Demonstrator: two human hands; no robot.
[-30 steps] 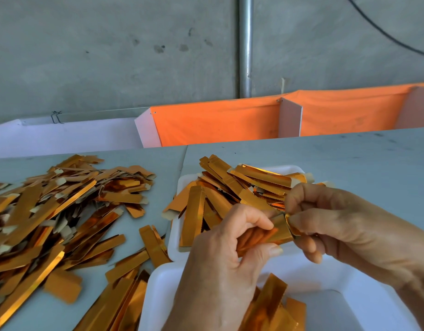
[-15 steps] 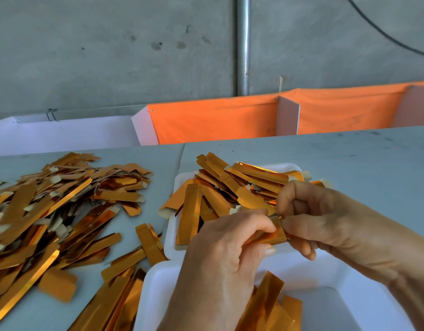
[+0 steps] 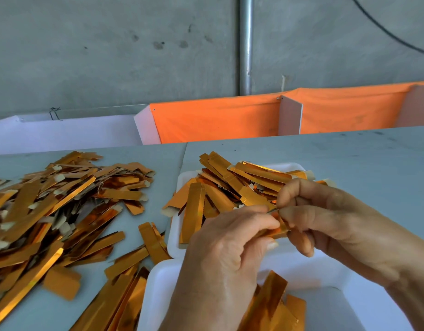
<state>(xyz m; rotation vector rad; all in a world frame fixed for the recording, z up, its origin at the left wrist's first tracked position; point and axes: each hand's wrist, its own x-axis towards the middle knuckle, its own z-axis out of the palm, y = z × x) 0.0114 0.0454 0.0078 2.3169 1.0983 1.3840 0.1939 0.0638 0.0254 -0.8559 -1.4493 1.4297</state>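
My left hand (image 3: 230, 254) and my right hand (image 3: 330, 218) meet over two white trays, both pinching one small gold foil strip (image 3: 276, 231) between fingertips and thumbs. Most of that strip is hidden by my fingers. The far white tray (image 3: 176, 237) holds a heap of gold strips (image 3: 232, 187). The near white tray (image 3: 158, 290) has a few gold strips (image 3: 273, 304) lying in it, partly behind my left wrist.
A large loose pile of gold strips (image 3: 51, 206) covers the grey table (image 3: 349, 163) on the left, with more strips (image 3: 120, 299) by the near tray. Behind the table stand white dividers with orange cloth (image 3: 218, 118), a concrete wall and a metal pipe (image 3: 245, 44).
Both hands have closed further over the strip; it was spread wider between them a second ago and is now folded small and mostly covered by my fingers.
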